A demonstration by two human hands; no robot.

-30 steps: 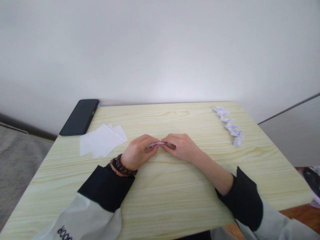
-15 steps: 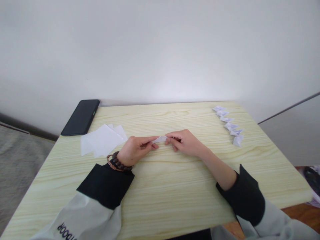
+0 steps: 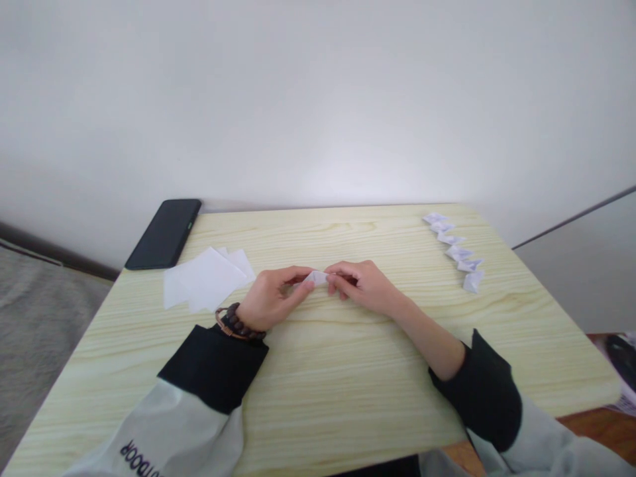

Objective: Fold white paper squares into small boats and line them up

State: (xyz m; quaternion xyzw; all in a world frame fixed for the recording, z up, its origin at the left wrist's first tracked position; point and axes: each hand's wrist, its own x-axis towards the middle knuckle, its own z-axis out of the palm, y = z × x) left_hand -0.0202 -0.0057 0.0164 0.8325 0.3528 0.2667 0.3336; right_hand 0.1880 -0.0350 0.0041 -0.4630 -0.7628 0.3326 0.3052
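Note:
My left hand [image 3: 271,298] and my right hand [image 3: 365,285] meet at the middle of the wooden table [image 3: 338,371]. Both pinch a small folded piece of white paper [image 3: 317,277] between thumb and fingers, just above the tabletop. The left wrist wears a dark bead bracelet [image 3: 237,324]. Most of the paper piece is hidden by my fingertips.
A loose pile of white paper squares [image 3: 206,278] lies left of my hands. A black phone [image 3: 163,233] rests at the table's back left corner. Several small folded paper pieces [image 3: 454,250] form a row at the back right. A white wall stands behind the table.
The flat folded paper has been worked into a smaller piece, and both hands have shifted slightly away from me. My fingers have moved from a curled grip to a fingertip pinch.

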